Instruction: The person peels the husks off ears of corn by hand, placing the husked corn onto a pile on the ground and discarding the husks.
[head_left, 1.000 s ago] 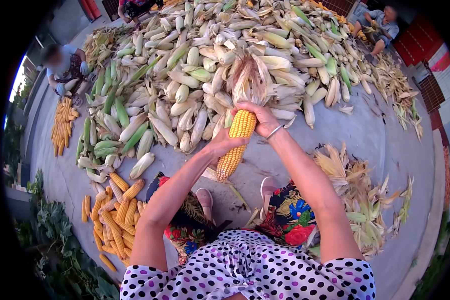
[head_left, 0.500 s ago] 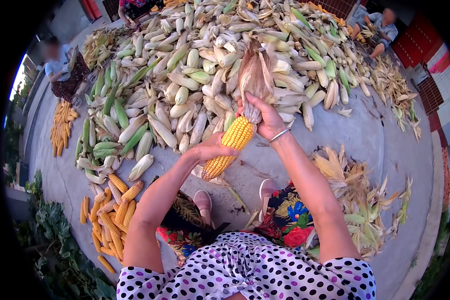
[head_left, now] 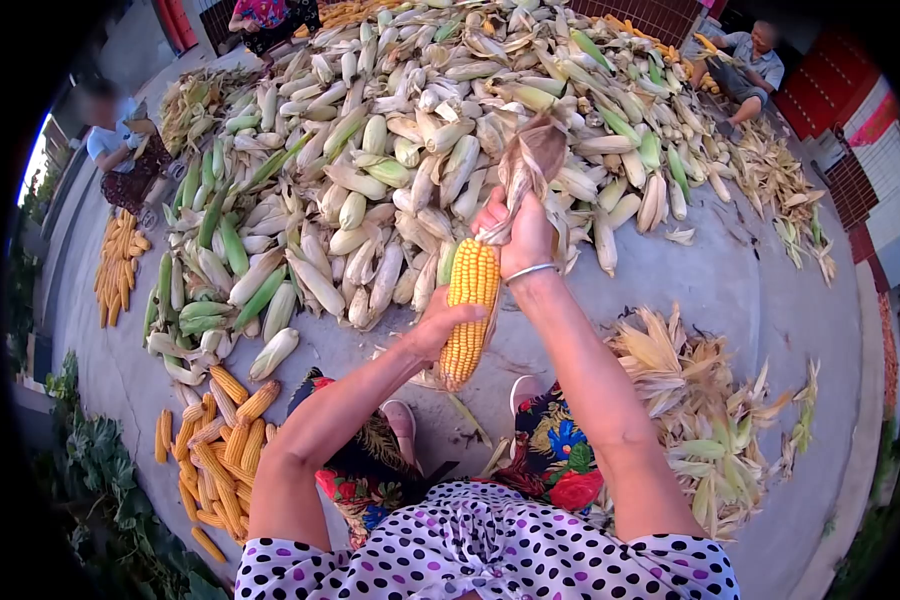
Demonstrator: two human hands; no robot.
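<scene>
L hand [head_left: 444, 328] grips 1 cob [head_left: 474, 285], R hand [head_left: 520, 232] clenches husk [head_left: 533, 155] at cob's far end, w/ 3 ppl [head_left: 754, 66] beyond cob.

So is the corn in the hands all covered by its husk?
No, the corn is bare and yellow, with the husk bunched in the right hand.

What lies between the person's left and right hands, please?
The head view shows part of the yellow corn ear between the left hand and the right hand, which grips its husk.
</scene>
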